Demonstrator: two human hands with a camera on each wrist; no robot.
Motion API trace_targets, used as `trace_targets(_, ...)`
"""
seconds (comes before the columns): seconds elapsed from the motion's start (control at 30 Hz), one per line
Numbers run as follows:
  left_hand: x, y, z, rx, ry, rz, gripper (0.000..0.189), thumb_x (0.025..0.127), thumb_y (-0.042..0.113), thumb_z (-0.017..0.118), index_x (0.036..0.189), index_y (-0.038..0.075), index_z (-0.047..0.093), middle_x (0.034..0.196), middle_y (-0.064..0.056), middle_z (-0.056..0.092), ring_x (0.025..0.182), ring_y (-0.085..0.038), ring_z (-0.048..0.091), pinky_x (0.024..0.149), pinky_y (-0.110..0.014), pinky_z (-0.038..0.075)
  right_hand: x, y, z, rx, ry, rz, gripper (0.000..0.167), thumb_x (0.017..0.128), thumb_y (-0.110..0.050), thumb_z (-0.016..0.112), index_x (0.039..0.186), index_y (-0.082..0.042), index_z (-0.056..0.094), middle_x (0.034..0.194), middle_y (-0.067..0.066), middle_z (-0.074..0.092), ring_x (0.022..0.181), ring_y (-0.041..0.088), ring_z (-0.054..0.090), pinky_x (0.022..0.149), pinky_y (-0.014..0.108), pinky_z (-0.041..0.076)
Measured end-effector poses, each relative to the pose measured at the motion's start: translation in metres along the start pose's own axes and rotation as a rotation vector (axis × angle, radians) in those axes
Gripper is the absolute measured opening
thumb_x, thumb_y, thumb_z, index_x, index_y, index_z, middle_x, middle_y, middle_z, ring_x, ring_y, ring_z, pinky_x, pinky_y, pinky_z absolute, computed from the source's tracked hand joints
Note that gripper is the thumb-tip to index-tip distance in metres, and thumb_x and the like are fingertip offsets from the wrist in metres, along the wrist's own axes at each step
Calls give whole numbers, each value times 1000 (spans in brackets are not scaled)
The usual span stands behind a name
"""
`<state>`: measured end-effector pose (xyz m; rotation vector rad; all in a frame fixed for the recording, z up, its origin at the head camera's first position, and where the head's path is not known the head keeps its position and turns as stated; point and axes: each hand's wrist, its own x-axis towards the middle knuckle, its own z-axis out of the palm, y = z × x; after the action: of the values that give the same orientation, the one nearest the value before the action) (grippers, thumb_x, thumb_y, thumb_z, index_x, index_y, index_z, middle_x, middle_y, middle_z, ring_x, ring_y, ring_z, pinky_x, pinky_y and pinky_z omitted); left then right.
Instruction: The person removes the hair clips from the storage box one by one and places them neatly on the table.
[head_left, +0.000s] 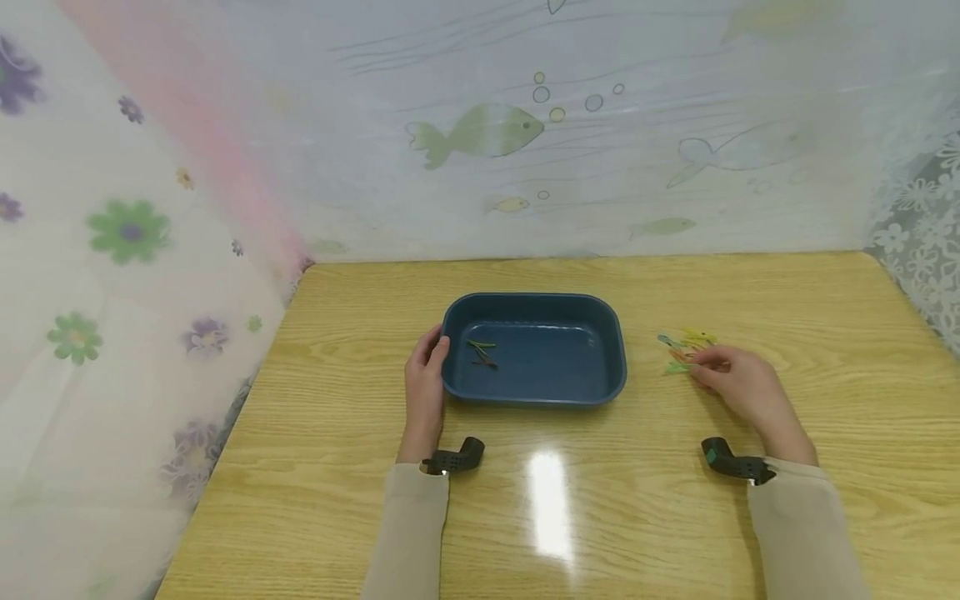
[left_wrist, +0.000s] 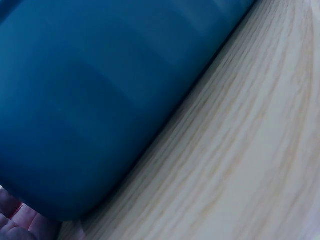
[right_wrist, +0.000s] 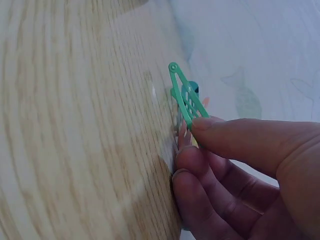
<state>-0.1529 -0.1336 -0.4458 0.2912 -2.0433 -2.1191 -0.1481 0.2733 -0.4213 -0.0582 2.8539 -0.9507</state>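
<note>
In the head view, a dark blue rectangular tray (head_left: 558, 358) sits on the wooden table. My left hand (head_left: 426, 375) grips its left end, the thumb over the rim and the fingers outside. Several thin hair clips (head_left: 482, 344), green and dark reddish, lie inside near that end. Right of the tray, my right hand (head_left: 741, 385) pinches a green snap hair clip (right_wrist: 174, 82) between thumb and fingers, its rounded tip pointing away from the hand. Beyond it lies a small bunch of colourful hair clips (head_left: 699, 335), yellow, orange and teal, partly hidden by the fingers.
Both wrists carry a black camera mount (head_left: 455, 458). A pale curtain with fish drawings (head_left: 495, 132) hangs along the table's back edge, and a flowered sheet (head_left: 131, 232) hangs at the left. Light reflects off the wooden tabletop (head_left: 622, 500) in front of the tray.
</note>
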Motion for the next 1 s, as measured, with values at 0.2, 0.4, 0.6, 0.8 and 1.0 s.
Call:
trace_targets(0.2,-5,13,1,11,-4,-24,38,91,31,52,125,15,51,125,1,50,115,-8,43,97,-28,32,0,-2,-1,-19,11,-21,27,89,-28,55,105,-7,61,89,10,65,82,24,57,69,41,40)
trace_targets(0.4,-8,18,2,4,-17,-12,39,91,28,51,126,11,49,127,-3,48,115,-10,42,97,-29,32,0,1,0,-23,19,-39,25,88,-25,57,104,-7,61,95,14,62,87,29,57,71,44,41)
trace_targets(0.6,-1,3,1,-1,-3,-4,38,88,37,53,122,20,53,123,3,51,113,-8,44,97,-28,32,0,3,-1,-11,10,-19,28,89,-31,54,105,-10,62,88,8,65,77,21,60,67,38,41)
trace_targets(0.8,1,-2,1,4,8,13,40,87,41,54,121,21,54,121,5,52,113,-9,44,97,-30,33,-1,0,-1,53,17,9,42,91,-43,45,112,-9,58,90,10,66,73,16,62,68,38,44)
trace_targets(1.0,1,0,1,17,2,-9,37,88,38,53,122,22,53,122,7,51,114,-7,43,97,-28,32,-2,-2,-1,138,51,35,50,90,-48,41,118,-8,54,102,16,62,77,17,64,70,37,46)
